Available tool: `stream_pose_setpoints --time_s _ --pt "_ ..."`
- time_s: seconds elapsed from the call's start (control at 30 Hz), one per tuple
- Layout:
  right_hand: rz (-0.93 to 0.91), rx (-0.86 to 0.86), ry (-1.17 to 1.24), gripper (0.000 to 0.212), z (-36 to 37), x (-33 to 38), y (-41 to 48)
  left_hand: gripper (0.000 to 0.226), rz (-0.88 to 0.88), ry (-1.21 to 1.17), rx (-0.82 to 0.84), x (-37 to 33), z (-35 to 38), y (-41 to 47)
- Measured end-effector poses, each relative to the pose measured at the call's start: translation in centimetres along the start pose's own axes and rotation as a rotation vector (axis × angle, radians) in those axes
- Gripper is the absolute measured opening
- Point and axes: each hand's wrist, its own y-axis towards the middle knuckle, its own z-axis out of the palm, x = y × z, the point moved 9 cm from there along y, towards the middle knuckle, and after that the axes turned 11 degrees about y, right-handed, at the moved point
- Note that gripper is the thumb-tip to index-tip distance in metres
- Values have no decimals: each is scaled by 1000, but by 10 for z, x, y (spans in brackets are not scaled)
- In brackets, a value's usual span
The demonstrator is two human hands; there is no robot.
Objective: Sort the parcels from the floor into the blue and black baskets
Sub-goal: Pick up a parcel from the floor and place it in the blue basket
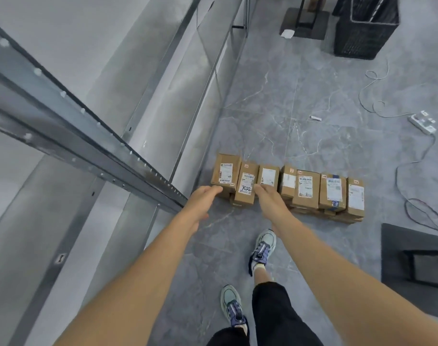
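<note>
Several brown cardboard parcels with white labels stand in a row on the grey floor, stacked on more parcels beneath. The second parcel from the left (246,187) bears handwritten "7022". My left hand (203,199) reaches down to its left, fingertips at the leftmost parcel (225,172). My right hand (269,198) reaches down on its right side, fingertips at the third parcel (269,176). Both hands have fingers extended and hold nothing. A black basket (366,28) stands at the far upper right. No blue basket is in view.
Metal shelving (108,151) fills the left side, close beside the parcels. A white power strip (423,123) and loose cables (412,171) lie on the floor at right. A dark mat (412,255) sits at the right edge. My two feet (262,248) stand just behind the row.
</note>
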Motion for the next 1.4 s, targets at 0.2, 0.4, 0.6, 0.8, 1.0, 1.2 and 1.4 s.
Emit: stream_pose_setpoints --time_s 0.2,0.4,0.6,0.8,1.0,1.2,1.4 --pt "94 60 -16 65 11 14 109 74 -72 62 -30 -28 0 102" --pt "192 41 -20 63 15 -2 203 53 -165 92 14 -24 15 202" --pt "230 2 -19 56 29 -38 310 63 -186 170 -10 -11 30 319" --pt "293 -13 12 62 60 -87 408 37 -244 170 15 30 39 441" --pt "362 -66 92 60 84 -124 484 31 -280 140 39 52 53 527" --pt "366 -138 161 47 93 -140 523 57 -322 15 80 79 67 577" --pt "368 -86 135 45 109 -145 529 67 -312 -36 126 96 70 584"
